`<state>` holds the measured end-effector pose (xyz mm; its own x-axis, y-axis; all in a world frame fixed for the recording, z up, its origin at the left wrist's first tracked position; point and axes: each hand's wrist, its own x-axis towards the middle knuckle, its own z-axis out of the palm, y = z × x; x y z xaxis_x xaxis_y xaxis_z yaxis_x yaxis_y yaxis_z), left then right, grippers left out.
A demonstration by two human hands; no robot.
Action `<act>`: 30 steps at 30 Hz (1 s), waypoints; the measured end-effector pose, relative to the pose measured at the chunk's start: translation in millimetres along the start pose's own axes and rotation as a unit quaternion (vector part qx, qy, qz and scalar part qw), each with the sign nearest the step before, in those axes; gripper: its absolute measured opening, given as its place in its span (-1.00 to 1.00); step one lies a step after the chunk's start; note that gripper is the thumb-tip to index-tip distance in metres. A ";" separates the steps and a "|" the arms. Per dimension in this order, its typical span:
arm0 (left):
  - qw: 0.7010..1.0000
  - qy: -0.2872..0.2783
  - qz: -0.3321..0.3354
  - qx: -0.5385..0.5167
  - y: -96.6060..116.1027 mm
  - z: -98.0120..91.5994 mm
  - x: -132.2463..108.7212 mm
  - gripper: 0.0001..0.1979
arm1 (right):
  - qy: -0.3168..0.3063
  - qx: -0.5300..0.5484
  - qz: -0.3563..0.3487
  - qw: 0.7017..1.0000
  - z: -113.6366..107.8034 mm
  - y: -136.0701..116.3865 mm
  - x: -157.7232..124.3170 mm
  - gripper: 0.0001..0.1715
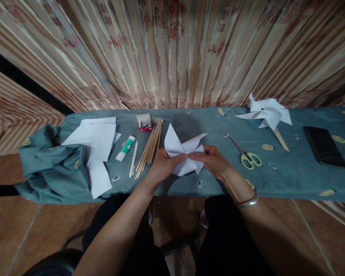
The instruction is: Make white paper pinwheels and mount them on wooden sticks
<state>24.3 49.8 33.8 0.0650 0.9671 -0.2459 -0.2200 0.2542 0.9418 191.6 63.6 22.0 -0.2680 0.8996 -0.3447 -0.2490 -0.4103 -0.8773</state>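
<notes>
Both hands grip a white paper pinwheel (174, 145) just above the cloth-covered table. My left hand (163, 165) pinches it from the left, thumb laid toward the centre. From the right, my right hand (215, 161) holds it, its thumb also at the centre. A small shiny spot, perhaps a pin head, shows between the thumb tips; the fingers under the paper are hidden. Left of the pinwheel lies a bundle of thin wooden sticks (151, 147). Behind the sticks stands an open small red box (145, 125) with metal pins in it.
A glue stick (125, 148) and a white pen (134, 158) lie left of the sticks, beside white paper sheets (99, 138). To the right are scissors (246, 155), a pinwheel on sticks (271, 113) and a black phone (324, 146). A pleated curtain (172, 57) hangs behind the table.
</notes>
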 end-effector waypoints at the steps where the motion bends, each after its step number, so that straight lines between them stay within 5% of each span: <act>1: 1.000 -0.001 0.002 -0.001 -0.7 0.1 -0.4 -0.72 | 0.001 0.001 0.000 1.000 0.4 0.3 -0.2 -0.68; 8: 0.999 -0.040 0.018 0.017 4.2 -5.2 -1.6 -0.65 | 0.017 0.007 -0.030 0.999 -6.2 -3.5 -2.5 -0.69; 12: 0.992 0.025 0.097 0.075 8.4 -29.5 14.6 -0.50 | 0.049 0.010 -0.060 0.997 -21.9 -10.3 -9.0 -0.70; 15: 0.918 0.103 0.178 0.340 5.0 -51.2 30.1 -0.79 | 0.072 0.010 -0.068 0.995 -31.2 -15.1 -17.2 -0.68; 19: 0.770 0.082 0.149 0.616 -0.1 -61.9 37.9 -0.75 | 0.082 0.005 -0.066 0.994 -36.0 -19.9 -25.7 -0.65; 21: 0.726 0.072 0.125 0.672 0.1 -59.6 37.1 -0.73 | 0.081 0.006 -0.068 0.994 -36.8 -21.1 -27.6 -0.65; 26: 0.690 0.069 0.106 0.712 1.7 -52.4 37.1 -0.74 | 0.065 -0.009 -0.083 0.994 -38.4 -19.6 -28.9 -0.67; 30: 0.715 0.079 0.117 0.684 -1.7 -52.4 41.7 -0.75 | 0.030 -0.073 -0.103 0.992 -36.0 -18.4 -32.9 -0.68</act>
<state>-23.6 90.0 9.9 0.0479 0.9983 0.0346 0.9593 -0.0556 0.2768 238.5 46.9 37.5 -0.1680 0.9712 -0.1688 -0.1548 -0.1951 -0.9685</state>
